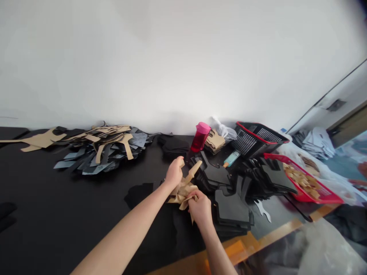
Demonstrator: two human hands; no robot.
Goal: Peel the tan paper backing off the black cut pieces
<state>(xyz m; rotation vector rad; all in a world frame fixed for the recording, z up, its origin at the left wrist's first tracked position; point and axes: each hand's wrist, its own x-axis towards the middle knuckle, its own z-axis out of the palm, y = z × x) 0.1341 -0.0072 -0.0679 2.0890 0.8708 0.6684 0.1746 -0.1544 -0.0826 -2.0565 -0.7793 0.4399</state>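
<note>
My left hand (173, 172) grips the upper end of a bundle of tan cut-out pieces (185, 187) held just above the black table (71, 214). My right hand (200, 208) clasps the lower end of the same bundle. Right beside both hands lie stacks of black cut-out pieces (229, 204), shaped like shoe parts.
A big heap of grey, black and tan cut pieces (100, 147) lies at the back left. A pink bottle (200, 136), a black basket with a red rim (256, 139), a red tray of tan bits (306, 183) and a small blue bottle (231, 158) stand to the right.
</note>
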